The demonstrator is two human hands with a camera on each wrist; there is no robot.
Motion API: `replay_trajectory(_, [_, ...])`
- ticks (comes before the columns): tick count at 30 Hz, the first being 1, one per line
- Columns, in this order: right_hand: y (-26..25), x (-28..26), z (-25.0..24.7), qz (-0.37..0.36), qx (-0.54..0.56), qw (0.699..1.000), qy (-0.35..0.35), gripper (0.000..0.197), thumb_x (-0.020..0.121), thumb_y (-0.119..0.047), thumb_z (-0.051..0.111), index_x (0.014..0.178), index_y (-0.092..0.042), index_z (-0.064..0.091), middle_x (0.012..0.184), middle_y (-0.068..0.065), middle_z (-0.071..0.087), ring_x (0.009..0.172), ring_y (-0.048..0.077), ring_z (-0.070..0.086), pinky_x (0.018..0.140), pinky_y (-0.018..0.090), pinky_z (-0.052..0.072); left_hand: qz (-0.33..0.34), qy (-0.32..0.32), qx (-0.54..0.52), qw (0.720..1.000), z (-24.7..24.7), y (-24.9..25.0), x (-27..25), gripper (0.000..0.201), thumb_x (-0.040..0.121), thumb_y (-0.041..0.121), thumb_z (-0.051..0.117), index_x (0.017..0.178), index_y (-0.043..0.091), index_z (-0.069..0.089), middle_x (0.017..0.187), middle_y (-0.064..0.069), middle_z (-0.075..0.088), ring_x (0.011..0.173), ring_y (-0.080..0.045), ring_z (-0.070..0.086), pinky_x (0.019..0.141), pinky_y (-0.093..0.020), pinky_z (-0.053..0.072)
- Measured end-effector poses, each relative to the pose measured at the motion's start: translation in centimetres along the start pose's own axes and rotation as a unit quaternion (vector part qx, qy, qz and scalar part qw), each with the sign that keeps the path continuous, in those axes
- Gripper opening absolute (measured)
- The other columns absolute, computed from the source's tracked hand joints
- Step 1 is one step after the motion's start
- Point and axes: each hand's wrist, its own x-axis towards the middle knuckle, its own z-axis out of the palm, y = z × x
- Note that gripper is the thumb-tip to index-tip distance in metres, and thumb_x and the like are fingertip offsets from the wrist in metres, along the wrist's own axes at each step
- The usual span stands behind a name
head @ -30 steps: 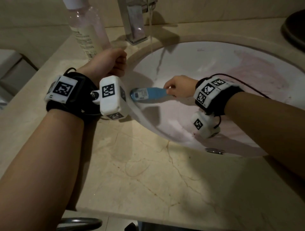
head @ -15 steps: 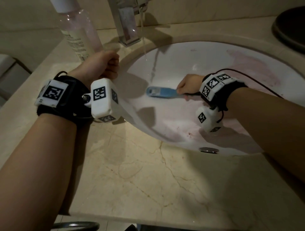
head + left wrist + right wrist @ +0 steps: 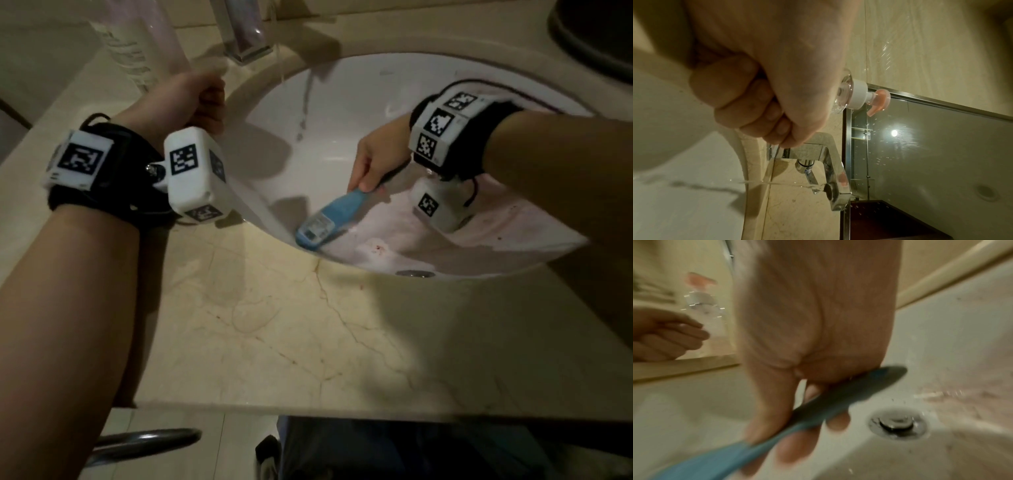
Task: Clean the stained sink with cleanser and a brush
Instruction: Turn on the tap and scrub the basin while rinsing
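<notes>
you're mid-scrub: right hand (image 3: 378,161) grips the brush (image 3: 329,219) in the sink (image 3: 342,102); left hand (image 3: 185,99) fisted, empty (stains remain) — work toward them next.

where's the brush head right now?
Head view: the blue brush, gripped by the right hand, has its head low on the sink's near-left wall, beside the countertop edge.

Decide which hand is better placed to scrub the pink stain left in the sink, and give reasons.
Right. The right hand already grips the blue brush down inside the sink, its head beside the pink stain. The left hand is fisted up on the counter by the bottle.
</notes>
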Motion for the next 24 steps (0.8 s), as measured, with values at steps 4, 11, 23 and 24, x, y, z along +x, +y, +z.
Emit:
replay_trajectory(4, [-0.2,-2.6,-0.2,0.059,-0.037,0.989,-0.129,0.029,0.092,-0.002,0.053,0.117,-0.013,0.062,0.047,-0.01,0.061,0.047,0.0,0.054,0.048,0.006,0.042,-0.001,-0.004,-0.005,1.0,-0.1,0.0,0.1,0.041,0.101,0.022,0.028,0.061,0.021,0.02,0.034,0.009,0.028,0.025,-0.004,0.025,0.025,-0.01,0.02])
replay_trajectory(11, [2.4,-2.9,-0.1,0.094,-0.11,0.98,0.134,0.028,0.093,-0.015,0.054,0.119,-0.014,0.065,0.069,-0.001,0.063,0.07,0.012,0.053,0.066,0.022,0.039,-0.01,-0.006,0.001,1.0,0.0,-0.1,0.2,0.04,0.101,0.022,0.029,0.061,0.021,0.021,0.034,0.011,0.028,0.026,-0.005,0.026,0.026,-0.01,0.021])
replay_trajectory(23, [3.5,-5.0,-1.3,0.08,-0.113,0.99,0.039,0.03,0.093,-0.01,0.054,0.121,-0.015,0.063,0.074,0.003,0.063,0.058,0.003,0.052,0.058,0.007,0.041,-0.005,0.0,0.027,1.0,0.2,0.0,0.0,0.041,0.101,0.023,0.028,0.061,0.021,0.02,0.033,0.012,0.027,0.025,-0.004,0.025,0.026,-0.01,0.021])
replay_trajectory(24, [3.3,-5.2,-1.4,0.069,-0.088,0.994,0.005,0.029,0.092,-0.008,0.055,0.119,-0.017,0.063,0.075,0.004,0.065,0.056,-0.001,0.053,0.057,0.004,0.041,-0.005,0.0,0.031,1.0,0.2,0.0,0.1,0.041,0.101,0.022,0.028,0.061,0.021,0.019,0.033,0.012,0.027,0.024,-0.004,0.025,0.026,-0.01,0.021])
